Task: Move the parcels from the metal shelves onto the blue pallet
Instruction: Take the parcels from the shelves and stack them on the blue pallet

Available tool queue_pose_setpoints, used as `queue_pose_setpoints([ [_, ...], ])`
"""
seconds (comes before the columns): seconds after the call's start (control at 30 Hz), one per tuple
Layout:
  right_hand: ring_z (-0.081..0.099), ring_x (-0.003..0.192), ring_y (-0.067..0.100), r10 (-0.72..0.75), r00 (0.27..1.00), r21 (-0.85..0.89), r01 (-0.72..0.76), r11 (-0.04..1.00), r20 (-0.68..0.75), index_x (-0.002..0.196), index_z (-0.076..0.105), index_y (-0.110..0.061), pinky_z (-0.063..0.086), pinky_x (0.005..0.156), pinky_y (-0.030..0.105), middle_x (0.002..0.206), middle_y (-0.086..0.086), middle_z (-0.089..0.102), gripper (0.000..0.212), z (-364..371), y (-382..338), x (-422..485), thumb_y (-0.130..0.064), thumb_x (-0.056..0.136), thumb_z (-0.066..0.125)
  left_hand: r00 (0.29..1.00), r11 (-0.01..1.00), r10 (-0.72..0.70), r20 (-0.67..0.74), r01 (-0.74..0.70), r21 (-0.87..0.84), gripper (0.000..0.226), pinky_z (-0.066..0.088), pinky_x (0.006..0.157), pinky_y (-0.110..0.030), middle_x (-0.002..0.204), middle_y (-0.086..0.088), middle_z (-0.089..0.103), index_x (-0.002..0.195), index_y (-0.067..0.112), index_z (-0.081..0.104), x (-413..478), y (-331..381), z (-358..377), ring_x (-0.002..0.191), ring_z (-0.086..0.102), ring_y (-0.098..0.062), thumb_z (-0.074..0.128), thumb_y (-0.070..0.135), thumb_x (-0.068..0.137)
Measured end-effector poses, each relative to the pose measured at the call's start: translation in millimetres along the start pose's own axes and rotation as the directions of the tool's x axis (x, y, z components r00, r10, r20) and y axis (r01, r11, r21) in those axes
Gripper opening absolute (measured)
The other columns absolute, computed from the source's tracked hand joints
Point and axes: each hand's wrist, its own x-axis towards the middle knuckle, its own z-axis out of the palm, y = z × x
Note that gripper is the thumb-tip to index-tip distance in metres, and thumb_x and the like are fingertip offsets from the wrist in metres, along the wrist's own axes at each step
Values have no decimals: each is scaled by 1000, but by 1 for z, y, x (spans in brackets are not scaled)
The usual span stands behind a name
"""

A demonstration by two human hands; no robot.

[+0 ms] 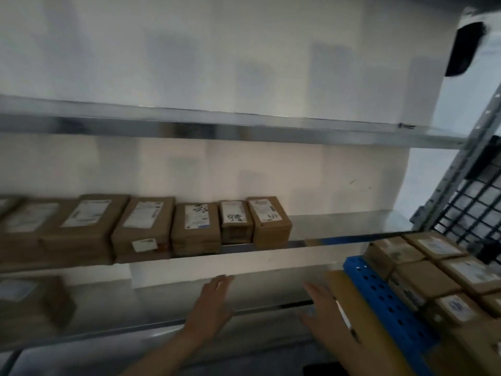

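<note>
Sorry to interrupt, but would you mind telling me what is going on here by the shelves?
A person is moving parcels from the metal shelves to the blue pallet on the right, where several loaded parcels already lie. Both hands are empty with fingers straight: the left hand and right hand reach toward the lower shelf. A row of parcels waits on the middle shelf, and a lone parcel sits lower left.
</note>
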Motion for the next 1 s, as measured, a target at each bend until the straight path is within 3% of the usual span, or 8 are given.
queue_pose_setpoints([
  [0.13, 23, 138, 15, -112, 994, 3, 112, 994, 5, 142, 27, -18, 16, 115, 23, 151, -1, 24, 66, 34, -67, 22, -24, 86, 61, 996, 998, -55, -77, 57, 26, 74, 22, 114, -28, 153, 5, 19, 145, 28, 20, -26, -56, -47, 138, 22, -15, 63, 29, 85],
  [0.33, 19, 140, 12, -185, 983, -49, 185, 982, 6, 142, 26, -25, 16, 114, 23, 152, -6, 22, 63, 94, -181, 44, -36, 88, 56, 984, 990, -84, -156, 101, 101, 71, 21, 114, -29, 155, 6, 15, 146, 28, 17, -71, -153, -129, 140, 18, -16, 59, 33, 88],
  [0.57, 26, 137, 12, -340, 940, 3, 340, 940, 13, 141, 31, -23, 20, 112, 22, 150, -5, 27, 63, 168, -318, 53, -33, 86, 61, 954, 965, -136, -266, 189, 184, 70, 23, 115, -32, 154, 1, 20, 144, 27, 21, -130, -267, -220, 141, 21, -18, 60, 37, 87],
  [0.73, 27, 136, 11, -398, 916, 49, 396, 917, 54, 140, 32, -23, 20, 110, 20, 149, -6, 28, 62, 209, -392, 55, -31, 86, 61, 934, 937, -194, -301, 267, 225, 68, 28, 114, -33, 148, 3, 30, 141, 27, 26, -165, -326, -267, 136, 30, -14, 60, 39, 85],
  [0.83, 25, 137, 12, -441, 894, 67, 437, 897, 79, 140, 32, -24, 20, 111, 22, 149, -5, 28, 61, 228, -426, 61, -29, 87, 61, 922, 941, -191, -338, 270, 203, 56, 33, 110, -33, 140, -2, 43, 134, 18, 40, -183, -342, -294, 129, 41, -19, 62, 29, 84],
  [0.93, 25, 137, 12, -477, 874, 80, 471, 878, 96, 140, 33, -26, 21, 112, 25, 149, -6, 28, 61, 243, -457, 73, -29, 86, 62, 867, 946, -122, -484, 249, 208, 49, 50, 89, -35, 114, -11, 63, 111, 11, 58, -193, -358, -312, 106, 62, -28, 80, 12, 67],
  [0.97, 25, 137, 12, -485, 868, 85, 478, 874, 104, 140, 33, -26, 21, 113, 26, 149, -6, 28, 61, 248, -467, 78, -29, 86, 62, 872, 939, -108, -478, 247, 240, 53, 50, 90, -30, 118, -11, 62, 114, 12, 57, -195, -363, -318, 110, 60, -25, 81, 14, 67],
  [1.0, 26, 137, 12, -497, 861, 89, 489, 868, 111, 140, 33, -26, 22, 113, 26, 149, -5, 28, 61, 253, -477, 85, -29, 86, 62, 879, 936, -133, -457, 263, 234, 57, 42, 101, -28, 131, -9, 52, 124, 14, 50, -196, -370, -324, 124, 50, -21, 76, 19, 73],
])
